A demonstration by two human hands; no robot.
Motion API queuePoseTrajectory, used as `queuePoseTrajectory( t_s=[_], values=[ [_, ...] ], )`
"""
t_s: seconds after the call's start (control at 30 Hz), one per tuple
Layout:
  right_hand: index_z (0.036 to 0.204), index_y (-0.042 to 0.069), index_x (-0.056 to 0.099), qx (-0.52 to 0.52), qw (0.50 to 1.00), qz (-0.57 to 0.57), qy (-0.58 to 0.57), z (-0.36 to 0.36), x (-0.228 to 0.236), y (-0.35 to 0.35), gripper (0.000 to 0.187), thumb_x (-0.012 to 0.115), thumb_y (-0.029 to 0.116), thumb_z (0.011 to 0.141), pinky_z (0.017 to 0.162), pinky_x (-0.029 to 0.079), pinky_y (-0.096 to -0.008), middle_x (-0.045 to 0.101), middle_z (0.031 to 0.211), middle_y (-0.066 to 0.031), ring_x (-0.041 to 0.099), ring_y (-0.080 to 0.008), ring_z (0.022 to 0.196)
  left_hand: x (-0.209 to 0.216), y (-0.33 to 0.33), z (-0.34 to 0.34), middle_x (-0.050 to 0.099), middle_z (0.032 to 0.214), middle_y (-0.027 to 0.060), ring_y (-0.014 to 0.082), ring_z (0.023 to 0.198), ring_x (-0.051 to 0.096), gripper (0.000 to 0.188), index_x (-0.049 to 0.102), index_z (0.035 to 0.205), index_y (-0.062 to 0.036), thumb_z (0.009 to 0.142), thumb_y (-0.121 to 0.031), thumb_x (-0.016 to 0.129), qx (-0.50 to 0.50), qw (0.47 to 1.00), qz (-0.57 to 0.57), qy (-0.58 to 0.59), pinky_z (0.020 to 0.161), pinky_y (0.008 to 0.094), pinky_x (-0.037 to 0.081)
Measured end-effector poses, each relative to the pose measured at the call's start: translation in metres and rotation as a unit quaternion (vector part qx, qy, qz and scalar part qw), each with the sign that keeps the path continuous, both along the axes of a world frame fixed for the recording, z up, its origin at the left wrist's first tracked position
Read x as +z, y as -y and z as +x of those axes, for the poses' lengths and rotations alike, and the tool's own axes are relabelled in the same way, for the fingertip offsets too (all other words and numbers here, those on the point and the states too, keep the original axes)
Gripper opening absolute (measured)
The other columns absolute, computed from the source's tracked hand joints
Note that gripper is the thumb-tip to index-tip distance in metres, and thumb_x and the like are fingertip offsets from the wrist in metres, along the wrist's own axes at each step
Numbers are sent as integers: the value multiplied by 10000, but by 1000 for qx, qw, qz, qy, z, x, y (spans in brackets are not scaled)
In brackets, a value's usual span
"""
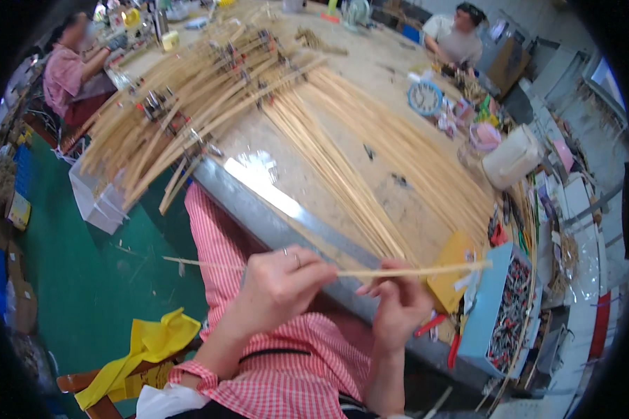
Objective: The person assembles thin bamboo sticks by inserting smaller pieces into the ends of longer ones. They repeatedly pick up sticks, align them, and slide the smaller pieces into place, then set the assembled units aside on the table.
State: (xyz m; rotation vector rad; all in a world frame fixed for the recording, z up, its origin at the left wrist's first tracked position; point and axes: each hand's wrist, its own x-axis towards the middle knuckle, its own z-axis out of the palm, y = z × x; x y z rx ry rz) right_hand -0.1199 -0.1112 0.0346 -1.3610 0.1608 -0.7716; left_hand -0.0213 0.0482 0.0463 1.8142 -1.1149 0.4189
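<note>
A thin, pale wooden strip lies crosswise in front of me above my lap, and its left end tapers out past my fist. My left hand is closed around it, with a ring showing on one finger. Farther right along the strip, my right hand has its fingers curled at it, thumb and fingertips close to the wood. Beyond my hands, a bundle of similar long strips rests on the table. A wider row of strips lies to the right of that bundle.
At the left, a large pile of strips held with clips overhangs the table edge above a white bin. A blue box of small metal-and-red pieces stands right, beside red-handled pliers. A white jug sits behind. Two people work across the table.
</note>
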Motion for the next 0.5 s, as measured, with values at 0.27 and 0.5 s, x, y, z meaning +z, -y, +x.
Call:
queuePoseTrajectory(
  t_s=[0.27,0.5],
  values=[
    [930,-113,631,17,995,87,49,0,0,21,122,644,-13,862,477,532,-265,606,782,-146,537,-129,534,-8,10,0,655,758,70,207,642,646,186,705,836,-39,661,-12,766,-54,997,42,-37,538,298,510],
    [920,-114,632,24,997,71,25,1,-10,29,96,630,-33,868,485,536,-272,611,701,-144,569,-151,508,-13,4,12,657,760,84,227,639,643,151,701,827,-26,688,-30,761,-79,990,85,-73,546,305,507]
  ],
)
